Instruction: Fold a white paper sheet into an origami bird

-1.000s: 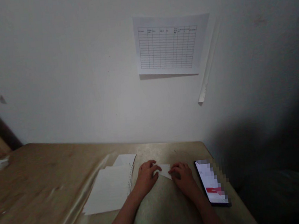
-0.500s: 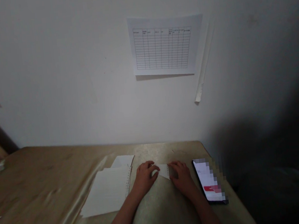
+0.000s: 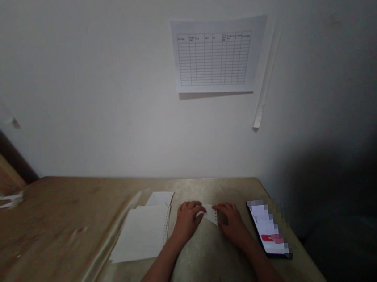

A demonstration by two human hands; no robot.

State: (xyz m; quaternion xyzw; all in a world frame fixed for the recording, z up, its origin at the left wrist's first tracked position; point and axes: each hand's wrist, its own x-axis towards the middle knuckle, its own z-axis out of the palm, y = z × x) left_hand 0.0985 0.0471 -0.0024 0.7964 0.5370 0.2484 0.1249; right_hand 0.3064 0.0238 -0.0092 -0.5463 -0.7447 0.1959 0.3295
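A small folded sheet of white paper (image 3: 211, 213), with torn binding holes along its right edge, lies between my hands. My left hand (image 3: 187, 220) grips its left side, fingers curled over the top and thumb beneath. At the holed edge, my right hand (image 3: 231, 222) has its thumb and forefinger closed in on the paper; part of that contact is hard to make out. To the left of my left forearm rests a stack of loose notebook sheets (image 3: 140, 233) with punched edges. Behind the stack is another white piece of paper (image 3: 161, 198).
A phone (image 3: 269, 235) with a lit, partly blurred screen lies right of my right hand, near the table edge. The brown-covered table (image 3: 81, 206) meets a wall bearing a printed grid sheet (image 3: 215, 57). White scraps (image 3: 11, 201) lie far left.
The view has turned slightly left, so most things sit further right. Both hands stay at the folded paper, which appears a little more tilted.
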